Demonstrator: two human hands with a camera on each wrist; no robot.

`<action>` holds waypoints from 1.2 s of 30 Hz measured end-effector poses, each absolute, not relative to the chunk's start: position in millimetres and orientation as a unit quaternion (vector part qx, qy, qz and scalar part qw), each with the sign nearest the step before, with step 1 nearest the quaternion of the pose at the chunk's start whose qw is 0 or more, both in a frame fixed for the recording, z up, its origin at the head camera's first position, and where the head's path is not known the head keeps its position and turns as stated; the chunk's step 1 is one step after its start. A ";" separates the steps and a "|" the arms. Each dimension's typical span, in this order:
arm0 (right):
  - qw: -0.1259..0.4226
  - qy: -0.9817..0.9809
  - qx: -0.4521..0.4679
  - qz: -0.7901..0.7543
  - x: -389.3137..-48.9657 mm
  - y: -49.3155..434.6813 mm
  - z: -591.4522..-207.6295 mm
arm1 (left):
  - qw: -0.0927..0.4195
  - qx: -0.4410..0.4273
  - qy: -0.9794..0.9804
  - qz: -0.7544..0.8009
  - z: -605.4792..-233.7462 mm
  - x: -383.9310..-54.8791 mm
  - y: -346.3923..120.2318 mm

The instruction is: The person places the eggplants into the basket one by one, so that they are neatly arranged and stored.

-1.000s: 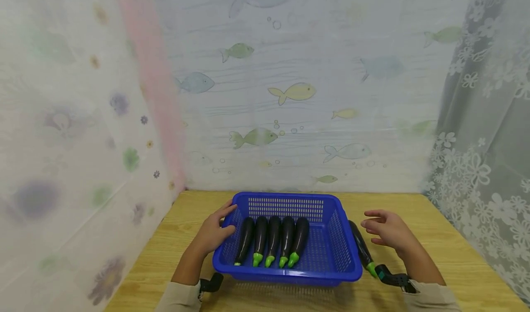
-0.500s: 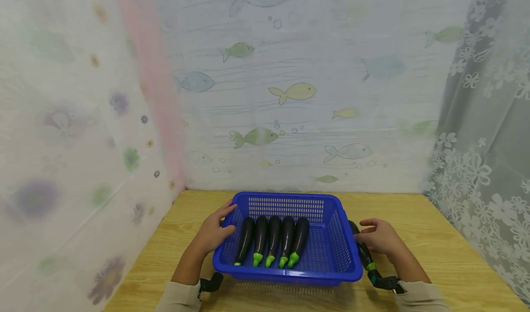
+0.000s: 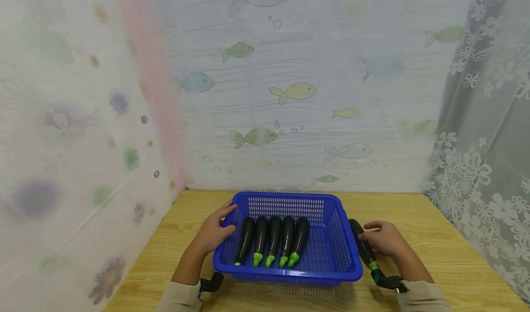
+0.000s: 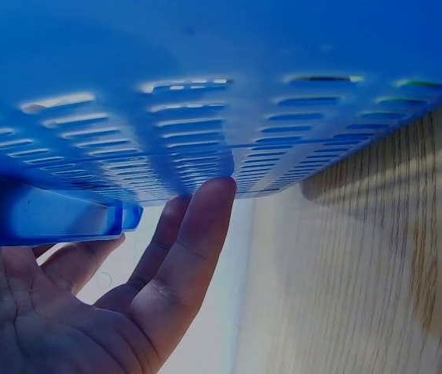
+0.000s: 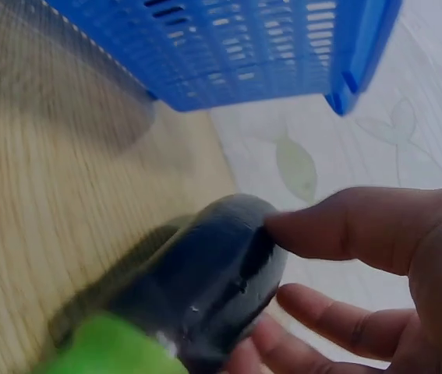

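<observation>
Several dark eggplants [image 3: 273, 238] with green stem ends lie side by side in a blue plastic basket [image 3: 327, 275]. My left hand [image 3: 215, 229] holds the basket's left rim, its fingertips against the slotted outer wall [image 4: 197, 125] in the left wrist view. Just outside the basket's right side, my right hand [image 3: 386, 239] grips another eggplant [image 3: 361, 243]. The right wrist view shows the thumb on one side of this eggplant [image 5: 205, 288] and the fingers on the other, with its blurred green stem toward the camera. The fingertips under it are partly hidden.
The basket stands on a wooden table [image 3: 434, 257] and takes up its middle. A curtain with printed fish [image 3: 294, 91] hangs behind the table's far edge. Flowered sheets [image 3: 83, 164] close off the left, and a lace curtain [image 3: 480, 164] the right.
My right hand has come left and down from above the table onto the eggplant outside the basket and now grips it; the eggplant has shifted slightly. My left hand and the basket stay put.
</observation>
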State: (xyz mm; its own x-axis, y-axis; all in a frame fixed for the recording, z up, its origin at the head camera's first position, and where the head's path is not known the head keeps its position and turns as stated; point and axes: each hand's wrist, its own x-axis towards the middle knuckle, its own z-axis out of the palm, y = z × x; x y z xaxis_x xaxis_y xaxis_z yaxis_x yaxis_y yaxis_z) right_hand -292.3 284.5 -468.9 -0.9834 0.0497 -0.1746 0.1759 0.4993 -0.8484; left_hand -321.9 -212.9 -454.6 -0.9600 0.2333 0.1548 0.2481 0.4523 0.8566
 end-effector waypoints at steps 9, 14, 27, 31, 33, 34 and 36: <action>0.079 0.854 0.098 -0.505 -292.4 301.5 -469.1 | 0.009 -0.142 -0.854 -0.501 -455.2 -322.4 -213.3; 0.083 0.863 0.090 -0.490 -293.3 303.9 -468.8 | 0.010 -0.140 -0.857 -0.496 -455.2 -322.6 -213.1; 0.081 0.848 0.104 -0.513 -289.7 306.7 -465.5 | 0.007 -0.140 -0.854 -0.501 -454.4 -322.8 -211.8; 0.074 0.847 0.110 -0.515 -288.1 306.7 -460.9 | 0.009 -0.140 -0.854 -0.501 -454.5 -322.8 -212.3; 0.074 0.842 0.111 -0.522 -287.6 306.4 -458.2 | 0.010 -0.140 -0.854 -0.501 -455.2 -323.2 -212.7; 0.073 0.839 0.110 -0.527 -287.5 306.2 -456.8 | 0.010 -0.139 -0.854 -0.501 -455.4 -323.3 -213.0; 0.073 0.833 0.108 -0.538 -287.5 305.6 -453.5 | 0.010 -0.138 -0.853 -0.504 -455.7 -323.4 -213.7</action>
State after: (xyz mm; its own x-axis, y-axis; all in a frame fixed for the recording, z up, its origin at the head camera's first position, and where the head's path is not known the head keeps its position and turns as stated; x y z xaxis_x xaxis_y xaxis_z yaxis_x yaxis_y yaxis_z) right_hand -287.5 305.6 -453.5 -0.9662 0.1017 -0.2370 0.2578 0.3970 -0.8809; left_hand -323.4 -213.7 -455.7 -0.9619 0.2248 0.1559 0.2451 0.4549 0.8562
